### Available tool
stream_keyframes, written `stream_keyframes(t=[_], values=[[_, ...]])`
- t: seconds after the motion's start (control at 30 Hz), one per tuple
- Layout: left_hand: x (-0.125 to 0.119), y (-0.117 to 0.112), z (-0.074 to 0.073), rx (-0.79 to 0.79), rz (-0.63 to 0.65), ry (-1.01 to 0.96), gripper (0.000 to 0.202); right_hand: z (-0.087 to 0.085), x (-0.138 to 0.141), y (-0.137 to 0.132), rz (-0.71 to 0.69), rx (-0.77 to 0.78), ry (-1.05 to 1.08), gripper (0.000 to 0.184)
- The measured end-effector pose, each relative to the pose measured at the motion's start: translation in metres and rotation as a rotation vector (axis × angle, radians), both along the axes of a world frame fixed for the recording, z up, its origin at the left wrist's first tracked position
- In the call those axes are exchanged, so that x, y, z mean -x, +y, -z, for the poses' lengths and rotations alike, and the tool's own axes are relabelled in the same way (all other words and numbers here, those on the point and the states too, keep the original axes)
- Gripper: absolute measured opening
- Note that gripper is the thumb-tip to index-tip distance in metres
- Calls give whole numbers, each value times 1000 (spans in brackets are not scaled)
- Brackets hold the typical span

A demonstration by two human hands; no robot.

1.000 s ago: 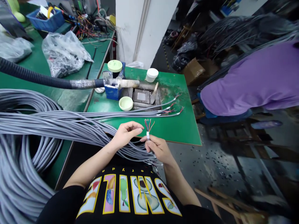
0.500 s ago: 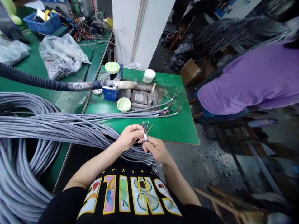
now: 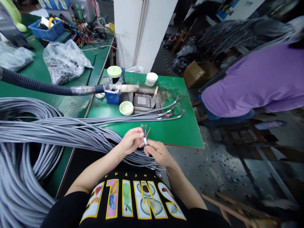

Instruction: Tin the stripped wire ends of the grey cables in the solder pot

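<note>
My right hand (image 3: 158, 153) is closed round the end of a grey cable, whose stripped coloured wires (image 3: 144, 130) fan upward above a white sleeve. My left hand (image 3: 130, 140) pinches at those wires from the left, fingertips touching the right hand. Both hands hover just in front of the near edge of the small green table (image 3: 180, 133). Beneath them runs a thick bundle of grey cables (image 3: 59, 129) coming from the left.
Several stripped cable ends (image 3: 169, 113) lie on the green table beside a metal block (image 3: 142, 100), a green lid (image 3: 126, 108), a white jar (image 3: 151, 79) and a blue box (image 3: 112, 95) with a black hose (image 3: 42, 85). A person in purple (image 3: 251, 82) bends at the right.
My left hand has closed in on the wire tips until it touches the right hand. Both hands drifted slightly left and down in the view.
</note>
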State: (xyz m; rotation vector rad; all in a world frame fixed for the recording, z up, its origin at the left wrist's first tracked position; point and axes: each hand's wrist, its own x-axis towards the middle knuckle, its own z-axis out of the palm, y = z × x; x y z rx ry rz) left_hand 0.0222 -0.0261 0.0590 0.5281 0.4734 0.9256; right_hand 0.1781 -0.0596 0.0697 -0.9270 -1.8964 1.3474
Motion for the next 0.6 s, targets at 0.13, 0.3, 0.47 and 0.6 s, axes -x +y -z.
stream_keyframes(t=[0.13,0.3,0.47,0.6], values=[[-1,2,4,-16,96,-108,26,-2,1,1,-65,-7,-18,27],[4,9,1,-55,187,-134,18,-3,1,2,-89,-14,-12,29],[7,9,-1,-47,153,-143,20,-4,1,4,-91,-2,-10,31],[6,6,4,-11,109,-155,24,-1,1,5,-95,12,18,31]])
